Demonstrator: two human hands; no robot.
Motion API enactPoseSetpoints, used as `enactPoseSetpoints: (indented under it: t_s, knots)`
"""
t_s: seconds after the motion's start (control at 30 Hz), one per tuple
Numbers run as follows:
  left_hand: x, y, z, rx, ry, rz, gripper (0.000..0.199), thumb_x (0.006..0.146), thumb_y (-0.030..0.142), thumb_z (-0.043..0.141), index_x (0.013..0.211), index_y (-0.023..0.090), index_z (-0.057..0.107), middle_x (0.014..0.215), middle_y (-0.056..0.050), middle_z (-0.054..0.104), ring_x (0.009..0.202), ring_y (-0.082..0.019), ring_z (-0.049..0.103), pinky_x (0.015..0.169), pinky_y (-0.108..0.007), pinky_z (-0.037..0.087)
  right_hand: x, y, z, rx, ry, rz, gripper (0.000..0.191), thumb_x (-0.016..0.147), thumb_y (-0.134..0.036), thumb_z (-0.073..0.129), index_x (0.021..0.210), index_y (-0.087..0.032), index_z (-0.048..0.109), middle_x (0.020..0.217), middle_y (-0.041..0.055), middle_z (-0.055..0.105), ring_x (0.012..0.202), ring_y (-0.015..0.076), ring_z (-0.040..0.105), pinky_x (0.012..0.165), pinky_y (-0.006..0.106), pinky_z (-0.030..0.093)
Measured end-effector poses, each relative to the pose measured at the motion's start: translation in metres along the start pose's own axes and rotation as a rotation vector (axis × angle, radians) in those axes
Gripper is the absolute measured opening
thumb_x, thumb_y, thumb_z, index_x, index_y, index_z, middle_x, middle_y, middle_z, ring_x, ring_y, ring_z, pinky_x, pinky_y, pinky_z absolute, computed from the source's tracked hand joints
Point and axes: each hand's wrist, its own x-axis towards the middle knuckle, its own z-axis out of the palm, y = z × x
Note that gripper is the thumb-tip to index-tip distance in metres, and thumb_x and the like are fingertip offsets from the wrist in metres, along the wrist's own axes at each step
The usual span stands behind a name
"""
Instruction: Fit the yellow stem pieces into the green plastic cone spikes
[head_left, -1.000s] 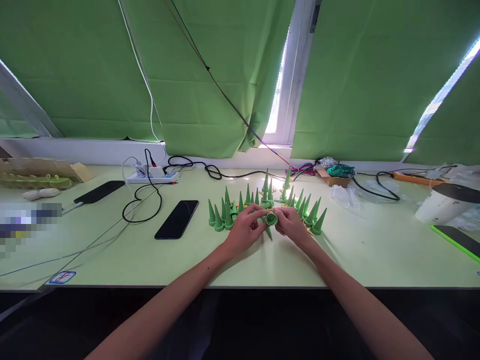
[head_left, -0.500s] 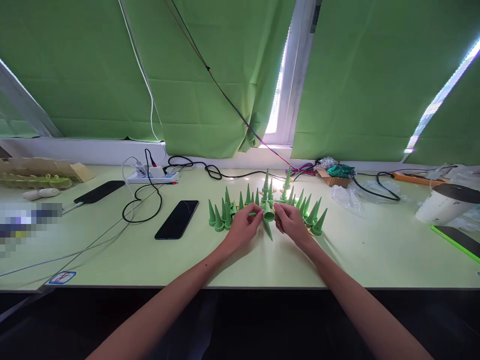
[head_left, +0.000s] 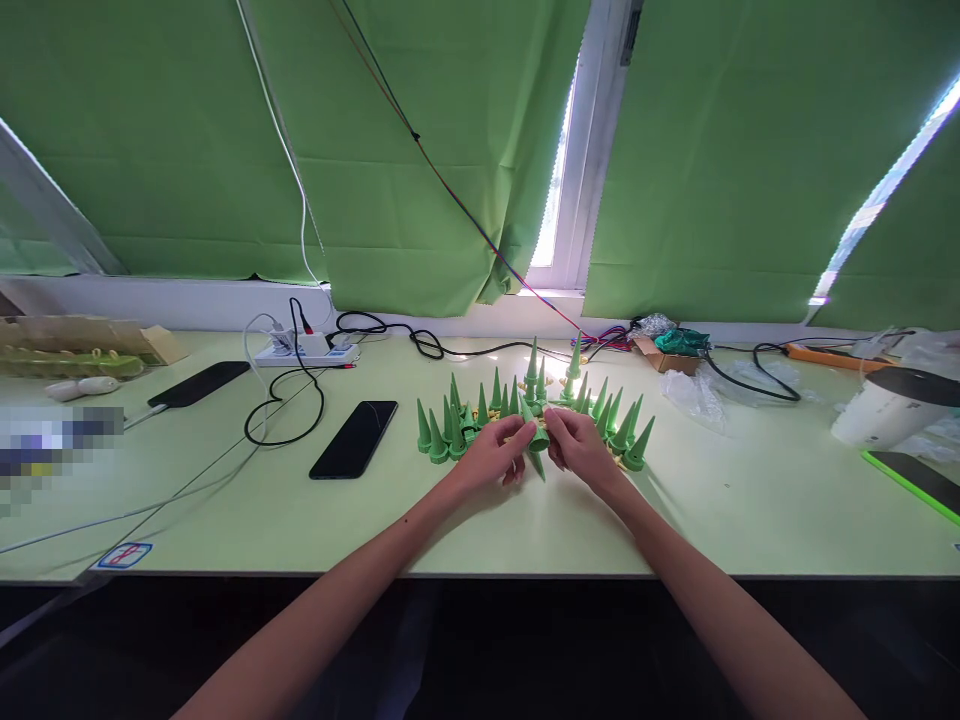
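Both bare hands worked close together to the right of the black rectangular phone [head_left: 353,440], which lay flat on the pale green tabletop [head_left: 375,530]. Between them, off the phone's right side, a hollow-looking green plastic cone [head_left: 538,438] was tilted, its tip up and leftward and its wide end lower, toward the person. The left hand [head_left: 491,455], the nearer to the phone, had its thumb and forefinger closed on the cone, with the other fingers curled loosely beneath. The right hand [head_left: 581,445], farther from the phone, was drawn into a small pinch at the cone's other side; whether its fingertips gripped the cone could not be told.

More green pointed plastic cones stood upright around the hands: a left group [head_left: 437,440] between the phone and the left hand, a right group [head_left: 636,450] farthest from the phone, and a tall cone [head_left: 531,370] behind. A lower green spike [head_left: 538,464] showed just under the held cone, pointing toward the person.

Handling the cone well seemed to call for a light hold at the broad end, where the wall offered more surface than the slim, slippery-looking taper. One hand was best kept as the steady support while the other made small adjustments, with both wrists low and the knuckles clear of the neighbouring points, since a wide sweep could topple them.
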Motion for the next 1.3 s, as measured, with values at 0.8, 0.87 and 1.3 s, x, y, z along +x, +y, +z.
enactPoseSetpoints:
  t_s: [0.8, 0.87, 1.3]
  knots:
    - [-0.004, 0.002, 0.001, 0.157, 0.093, 0.111, 0.034, 0.08, 0.048, 0.066, 0.093, 0.019, 0.054, 0.057, 0.006, 0.046, 0.044, -0.008, 0.043, 0.043, -0.022, 0.032, 0.001, 0.0, 0.001, -0.187, -0.004, -0.012, 0.053, 0.095, -0.059, 0.04, 0.056, -0.022, 0.039, 0.042, -0.0046, 0.04, 0.042, 0.0106, 0.037, 0.047, 0.026, 0.032]
    - [-0.004, 0.0, 0.001, 0.199, 0.123, 0.126, 0.034, 0.08, 0.046, 0.066, 0.098, 0.018, 0.056, 0.061, 0.005, 0.048, 0.048, -0.008, 0.046, 0.045, -0.022, 0.035, 0.0, 0.0, 0.001, -0.214, 0.005, -0.019, 0.054, 0.095, -0.058, 0.039, 0.055, -0.022, 0.039, 0.041, -0.0043, 0.04, 0.042, 0.0109, 0.038, 0.048, 0.026, 0.032]
    - [0.0, -0.009, 0.001, 0.392, 0.164, 0.352, 0.019, 0.087, 0.035, 0.06, 0.096, 0.02, 0.066, 0.103, -0.004, 0.058, 0.058, -0.006, 0.048, 0.053, -0.021, 0.044, 0.002, 0.003, 0.002, -0.198, 0.019, 0.011, 0.057, 0.093, -0.061, 0.04, 0.052, -0.022, 0.036, 0.042, -0.0039, 0.038, 0.04, 0.0099, 0.037, 0.045, 0.026, 0.032]
